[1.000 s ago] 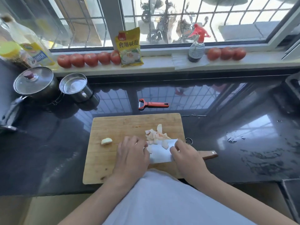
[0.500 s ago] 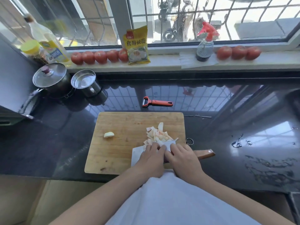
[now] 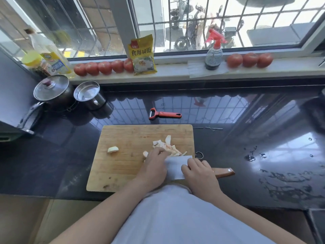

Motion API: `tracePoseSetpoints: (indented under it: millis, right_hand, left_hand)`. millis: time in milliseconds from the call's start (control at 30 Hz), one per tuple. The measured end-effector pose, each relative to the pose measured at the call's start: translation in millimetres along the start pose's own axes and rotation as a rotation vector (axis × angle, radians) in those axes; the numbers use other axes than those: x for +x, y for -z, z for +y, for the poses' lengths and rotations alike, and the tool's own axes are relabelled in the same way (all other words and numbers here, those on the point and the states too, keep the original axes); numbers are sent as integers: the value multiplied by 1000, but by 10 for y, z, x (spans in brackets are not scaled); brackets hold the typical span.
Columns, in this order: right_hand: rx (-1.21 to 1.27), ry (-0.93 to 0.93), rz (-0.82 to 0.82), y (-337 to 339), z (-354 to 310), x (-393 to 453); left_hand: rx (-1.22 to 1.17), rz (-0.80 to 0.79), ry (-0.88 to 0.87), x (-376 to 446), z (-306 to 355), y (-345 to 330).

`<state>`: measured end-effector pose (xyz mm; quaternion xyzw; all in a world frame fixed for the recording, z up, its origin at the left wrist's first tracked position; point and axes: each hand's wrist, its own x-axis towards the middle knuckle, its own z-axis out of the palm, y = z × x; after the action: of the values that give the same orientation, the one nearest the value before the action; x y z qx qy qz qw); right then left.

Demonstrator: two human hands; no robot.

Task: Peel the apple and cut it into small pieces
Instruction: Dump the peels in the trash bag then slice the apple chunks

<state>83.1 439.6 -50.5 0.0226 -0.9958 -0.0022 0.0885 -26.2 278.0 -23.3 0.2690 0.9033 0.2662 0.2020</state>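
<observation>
A wooden cutting board [image 3: 126,166] lies on the dark counter. A pile of small apple pieces [image 3: 167,145] sits near its right edge, and a lone apple chunk [image 3: 113,149] rests further left. A cleaver with a broad blade [image 3: 175,167] and a wooden handle [image 3: 223,172] lies flat across the board's right side. My right hand [image 3: 198,175] presses on the blade near the handle. My left hand [image 3: 154,166] rests on the blade's other side, its fingertips touching the apple pieces. One small piece [image 3: 145,153] lies just beside my left fingers.
A red peeler [image 3: 165,114] lies behind the board. Two steel pots [image 3: 52,92] stand at the back left. Tomatoes [image 3: 103,67], a yellow packet [image 3: 143,55] and a spray bottle [image 3: 213,53] line the windowsill. Water drops [image 3: 253,155] spot the counter at right.
My left hand slid from the board's middle onto the blade and up to the apple pile. The blade shifted slightly right; my right hand stays on it.
</observation>
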Motion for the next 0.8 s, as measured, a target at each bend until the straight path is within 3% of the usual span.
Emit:
tracePoseSetpoints:
  millis: [100,167,300,667,733,800]
  right_hand:
    - [39,-50,-43,-17,53,-75]
    - [64,-80,-57,-28,61,-99]
    - [87,-92,-86,-12,38,-92]
    - [45,-68,72,89,30,-178]
    - [80,-66,65,158,22,-174]
    - [147,-100,11,176,10,-190]
  left_hand:
    - [-121,176,180,-120,-172,27]
    - [-97,118,220,-196,-198,44]
    - [153,-96,103,-245,-163,-123]
    - [262,-224,63,71,-183,-40]
    - [192,-178,102,151,-219,43]
    - [-5,-18,215,207,-290,274]
